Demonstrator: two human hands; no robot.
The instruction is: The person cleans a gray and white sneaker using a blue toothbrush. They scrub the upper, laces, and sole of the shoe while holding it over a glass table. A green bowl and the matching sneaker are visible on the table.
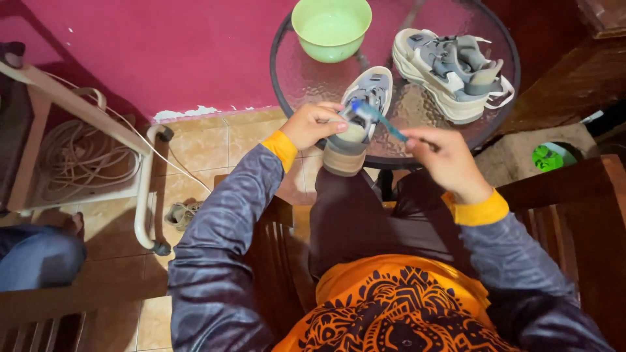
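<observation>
An orange printed shirt front (pixel 398 313) fills the bottom of the view, with dark grey sleeves ending in orange cuffs; the person sits in a wooden chair (pixel 574 215). From there, at the far left, a blue-clad knee of another person (pixel 36 257) shows near the floor, and above it a pale metal-framed rack (pixel 140 189) stands over a coil of rope (pixel 75 156) on the tiled floor. A small sandal (pixel 181 213) lies on the tiles beside the rack's foot.

Toward the middle, the left hand (pixel 312 125) grips a grey and cream sneaker (pixel 358 120) at its heel end, fingers curled around the upper and pressing it firmly; the shoe is held just above the near edge of the round glass tabletop (pixel 306 78), its toe pointing away from the person. A light green bowl (pixel 331 27) stands on the glass beyond it.

To the right, the right hand (pixel 447 160) pinches the handle of a blue toothbrush (pixel 381 120) between thumb and fingers, the bristle end touching the top of the held sneaker. Farther right, a second sneaker (pixel 453 72) lies on the tabletop, well apart from the bowl. A green object (pixel 548 156) shows low beyond the table.
</observation>
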